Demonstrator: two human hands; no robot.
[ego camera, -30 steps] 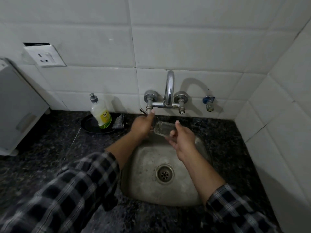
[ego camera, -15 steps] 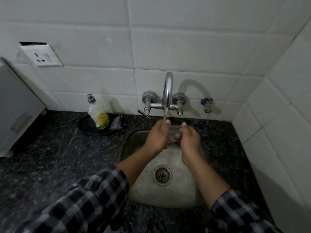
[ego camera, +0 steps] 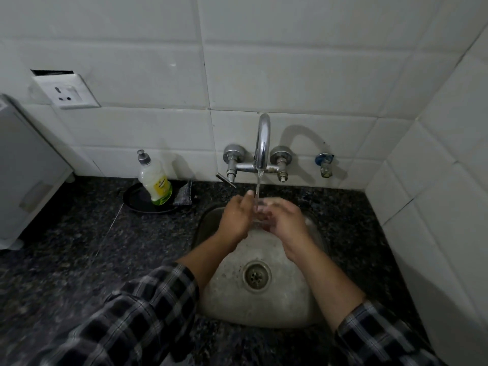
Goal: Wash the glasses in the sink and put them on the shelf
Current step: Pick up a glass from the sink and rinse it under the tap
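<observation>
The small clear glass is over the back part of the rounded grey metal sink, held between two hands. It looks blurry, so how it tilts is hard to tell. The right hand has its fingers curled round the glass. The left hand is on the other side, with its fingers bent in against the glass. Its fingertips are mostly hidden, but it looks like it grips too.

A thin stream of water falls onto the glass and the fingers. The water comes from a shiny curved silver tap on the wall just behind the sink. Both arms wear black and white checked sleeves pushed back from the wrists. The round metal drain is in the middle of the sink, closer to the person than the hands are.

The sink sits in a dark speckled stone counter. To the left of the sink, near the wall, a white and yellow soap bottle with a grey cap stands in a flat black dish. A grey scrub pad leans just beside it. Further left of the sink stands a big white box. Above and left of the sink is a white plug socket on the white wall tiles. Behind the sink to the right, a small tap with a blue top sticks out of the wall.
</observation>
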